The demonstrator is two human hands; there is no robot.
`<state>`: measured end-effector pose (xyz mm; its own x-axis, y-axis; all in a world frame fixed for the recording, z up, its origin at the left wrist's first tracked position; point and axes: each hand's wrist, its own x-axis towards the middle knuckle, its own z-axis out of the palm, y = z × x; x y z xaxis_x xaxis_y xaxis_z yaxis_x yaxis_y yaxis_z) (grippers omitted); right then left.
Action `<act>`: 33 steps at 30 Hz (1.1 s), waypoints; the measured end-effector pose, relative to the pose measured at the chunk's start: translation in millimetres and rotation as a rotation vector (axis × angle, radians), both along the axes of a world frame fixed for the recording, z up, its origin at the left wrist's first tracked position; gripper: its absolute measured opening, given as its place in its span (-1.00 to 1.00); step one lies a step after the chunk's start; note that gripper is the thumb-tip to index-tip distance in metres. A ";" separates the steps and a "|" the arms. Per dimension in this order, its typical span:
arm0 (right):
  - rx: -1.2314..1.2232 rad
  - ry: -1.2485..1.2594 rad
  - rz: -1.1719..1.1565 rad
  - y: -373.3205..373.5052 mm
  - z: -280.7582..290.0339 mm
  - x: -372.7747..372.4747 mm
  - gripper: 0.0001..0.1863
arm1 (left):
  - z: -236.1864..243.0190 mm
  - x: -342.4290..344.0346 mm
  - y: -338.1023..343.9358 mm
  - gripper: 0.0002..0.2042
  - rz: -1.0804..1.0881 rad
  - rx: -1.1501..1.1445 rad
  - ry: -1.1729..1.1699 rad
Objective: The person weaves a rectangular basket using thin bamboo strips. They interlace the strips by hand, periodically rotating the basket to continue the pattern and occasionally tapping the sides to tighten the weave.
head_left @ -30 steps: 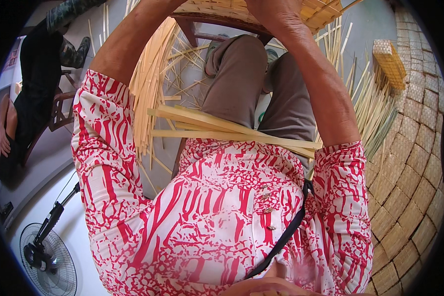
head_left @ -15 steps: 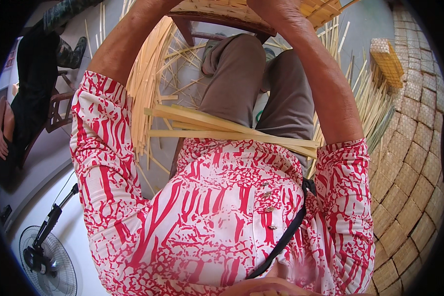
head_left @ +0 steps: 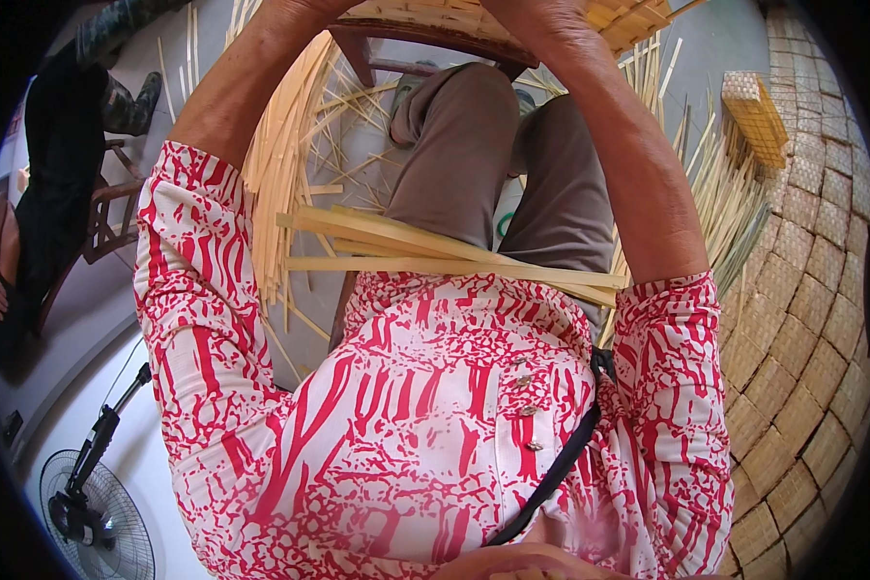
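Note:
A woven piece of pale bamboo strips (head_left: 425,12) rests on a dark wooden stool (head_left: 356,60) at the top edge of the view. My left hand (head_left: 321,6) is at its left end, mostly cut off by the picture's edge. Against its near side lies my right hand (head_left: 539,21), with the back of it showing and the fingers hidden. Whether either hand grips the weave cannot be seen. Across my lap lie several flat bamboo strips (head_left: 396,235), apart from both hands.
Long loose strips (head_left: 285,126) cover the floor at left, with more strips (head_left: 735,193) at right. A yellow woven block (head_left: 756,116) stands beside stacked woven pieces (head_left: 793,319). At far left a person in black (head_left: 63,164) sits by a wooden chair (head_left: 114,217); a fan (head_left: 92,512) stands lower left.
The view has shifted slightly. Both arms keep nearly the same pose at the woven piece, and the strips on my lap stay in place.

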<state>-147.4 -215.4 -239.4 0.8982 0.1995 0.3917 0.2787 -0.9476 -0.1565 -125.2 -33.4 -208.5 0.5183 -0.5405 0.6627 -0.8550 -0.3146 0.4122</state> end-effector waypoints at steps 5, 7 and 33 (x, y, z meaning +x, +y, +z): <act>0.003 -0.017 0.018 -0.3 -0.8 -0.1 -0.72 | -6.3 7.2 -1.0 -0.86 0.001 -0.027 -0.148; 0.001 -0.020 0.031 -0.7 -2.4 1.2 -0.73 | -10.9 13.1 -1.7 -0.85 -0.010 -0.071 -0.189; 0.218 0.232 0.313 -91.8 28.5 -97.7 -0.61 | 18.3 -101.1 55.4 -0.75 0.148 0.228 0.426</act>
